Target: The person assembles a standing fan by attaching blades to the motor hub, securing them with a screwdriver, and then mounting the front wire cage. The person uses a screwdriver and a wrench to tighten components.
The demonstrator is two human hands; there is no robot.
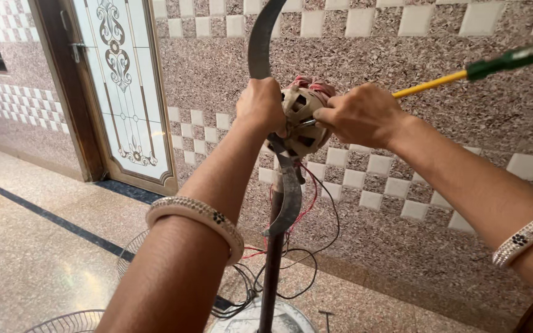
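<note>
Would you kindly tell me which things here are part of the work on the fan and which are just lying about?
In hand:
- fan motor, gripped by left hand and right hand
- screwdriver, in the right hand
- stand pole
- loose wires
- curved metal band

Lying about:
- fan grilles on the floor
- glass door

Home hallway — tiled walls [439, 203], ornate door [121, 86]

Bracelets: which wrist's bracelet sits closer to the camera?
The bracelet on the left wrist. It looms large in the foreground, its whole band showing, while the bracelet on the right wrist sits at the frame's right edge, partly cut off.
</note>
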